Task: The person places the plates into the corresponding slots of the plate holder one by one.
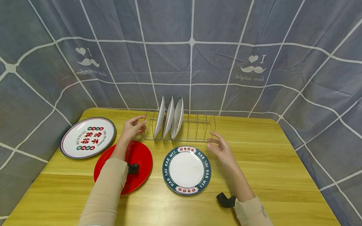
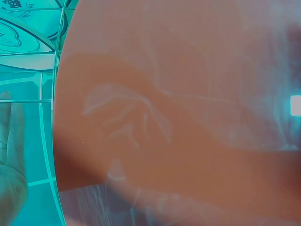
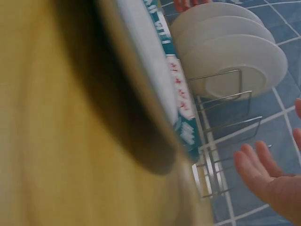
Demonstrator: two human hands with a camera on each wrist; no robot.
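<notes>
Head view: wire rack [image 1: 186, 139] at the far side of the wooden table [image 1: 254, 163], near the foot of the grey curtain [image 1: 217, 66]. Long axis runs left to right, roughly parallel to the table's back edge; divider wires stand up in a row along it.

Three white plates [image 1: 168, 118] on edge in the rack's left half, side by side. Seen nearly edge-on, tall axis close to vertical, tops leaning right. Slots to their right hold only wire.

Left hand [image 1: 133, 128] at the rack's left end, fingers loosely bent, no grip visible; contact with the wire cannot be told. Right hand [image 1: 221, 148] by the front right corner, fingers spread and relaxed, holding nothing. Right wrist view has its fingertips near the wires.

On the table: red plate [image 1: 142, 164] partly under the left forearm; large printed plate [image 1: 87, 138] farther left, overlapping the red one's edge in view; blue-rimmed plate [image 1: 186, 171] flat before the rack, lettering round its rim.
</notes>
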